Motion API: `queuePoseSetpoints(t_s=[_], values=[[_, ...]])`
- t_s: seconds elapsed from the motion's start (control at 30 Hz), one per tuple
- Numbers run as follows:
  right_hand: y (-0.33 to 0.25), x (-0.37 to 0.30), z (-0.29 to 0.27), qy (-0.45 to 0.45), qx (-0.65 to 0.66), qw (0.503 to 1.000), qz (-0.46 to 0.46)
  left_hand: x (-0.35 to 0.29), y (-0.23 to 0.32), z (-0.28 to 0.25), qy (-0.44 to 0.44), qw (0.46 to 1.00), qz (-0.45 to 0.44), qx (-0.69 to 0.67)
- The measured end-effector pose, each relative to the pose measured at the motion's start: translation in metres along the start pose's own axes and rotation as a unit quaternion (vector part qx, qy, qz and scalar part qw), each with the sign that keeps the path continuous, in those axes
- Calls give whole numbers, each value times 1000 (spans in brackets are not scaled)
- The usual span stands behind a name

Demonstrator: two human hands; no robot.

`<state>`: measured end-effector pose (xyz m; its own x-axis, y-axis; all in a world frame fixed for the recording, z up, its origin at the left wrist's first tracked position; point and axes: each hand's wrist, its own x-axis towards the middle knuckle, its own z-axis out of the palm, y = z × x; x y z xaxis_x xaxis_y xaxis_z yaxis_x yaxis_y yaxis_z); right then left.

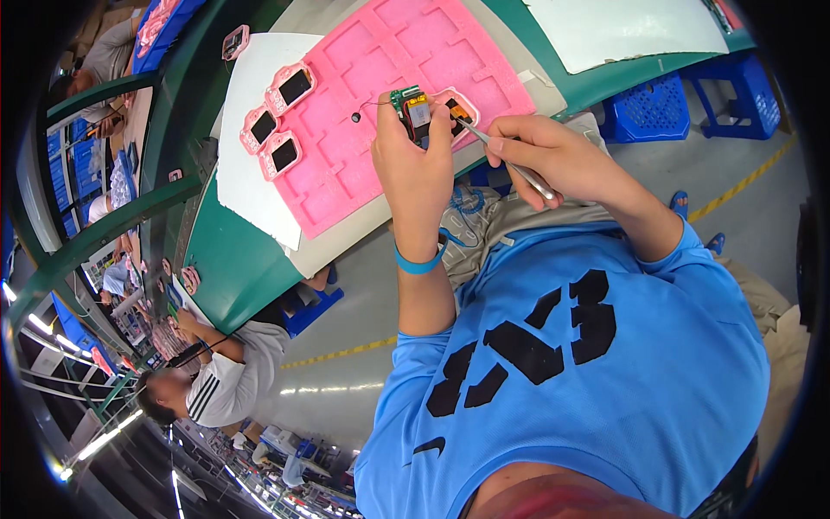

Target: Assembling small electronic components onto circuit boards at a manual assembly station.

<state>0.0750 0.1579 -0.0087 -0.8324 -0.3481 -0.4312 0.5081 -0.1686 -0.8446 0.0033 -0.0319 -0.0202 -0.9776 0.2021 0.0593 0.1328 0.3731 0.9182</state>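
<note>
My left hand [411,173] grips a small circuit board [417,112] with a silver and yellow battery-like block on it. From the board a thin wire runs left to a small round black part [355,118] over the foam. My right hand [553,156] pinches silver metal tweezers [538,182], their tips at a pink case [472,102] just right of the board. An orange flex ribbon [458,110] shows inside this case, partly hidden by my left fingers. Beneath lies a pink foam tray [333,177] with moulded recesses.
Three pink cases with black screens [293,86] stand along the tray's left side. Another pink part [235,41] lies at the far left edge. White sheets [627,35] cover parts of the green table [226,259]. Blue stools [648,108] stand right; a person [233,372] works at left.
</note>
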Motion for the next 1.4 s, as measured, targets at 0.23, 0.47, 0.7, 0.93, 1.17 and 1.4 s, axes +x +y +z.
queuePoseSetpoints(t_s=[0.23,0.47,0.7,0.93,1.17,1.4], values=[[3,3,4,19,6,1000,0,-1,0,0,-5,1000,5,-4],[8,5,6,10,20,999,-39,-3,1,-2,-6,998,15,53],[15,6,8,26,61,996,-51,-2,2,-1,1,999,24,41],[14,8,7,24,23,997,-68,-2,7,-2,10,999,17,48],[22,7,2,17,12,996,-90,-1,12,-4,-16,995,17,94],[14,3,8,39,2,996,-74,-2,-2,-2,-16,998,14,66]])
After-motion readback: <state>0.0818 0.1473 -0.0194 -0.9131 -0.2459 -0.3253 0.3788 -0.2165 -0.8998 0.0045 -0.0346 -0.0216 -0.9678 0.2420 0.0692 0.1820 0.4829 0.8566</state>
